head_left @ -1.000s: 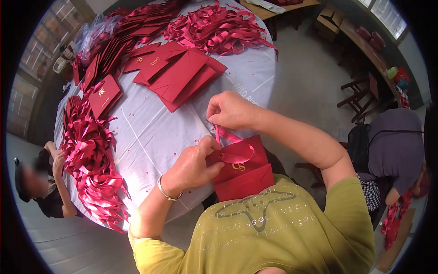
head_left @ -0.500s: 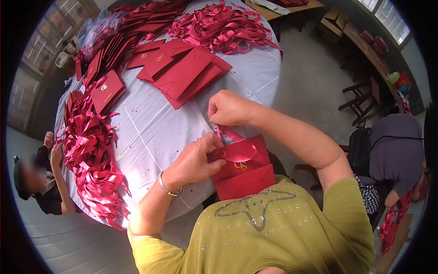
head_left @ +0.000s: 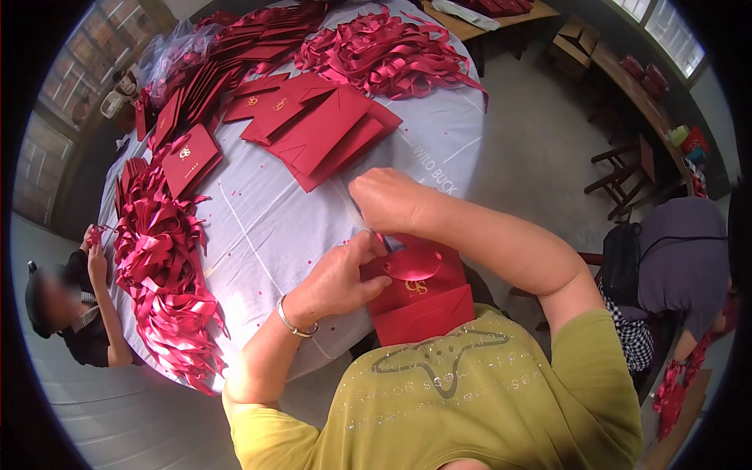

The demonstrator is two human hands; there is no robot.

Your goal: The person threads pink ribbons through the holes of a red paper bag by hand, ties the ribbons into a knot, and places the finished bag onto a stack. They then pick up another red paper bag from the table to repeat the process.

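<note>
Working the ribbon [head_left: 417, 271] seems the step: the left hand [head_left: 333, 278] pinches the bag [head_left: 427, 313], the right hand [head_left: 395, 204] curls, grip hidden; pulling would need the bag steady.

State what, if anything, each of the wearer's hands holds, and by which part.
The left hand holds a bag by its upper left edge. The right hand is curled with its grip hidden; what it holds cannot be told.

The bag [head_left: 423, 315] is showing smooth, matt paper; its ribbon [head_left: 413, 273] is shining like satin. The bangle [head_left: 283, 315] is gleaming like polished metal. The tablecloth [head_left: 251, 266] is looking matt, while crinkled plastic [head_left: 176, 51] is glinting.
</note>
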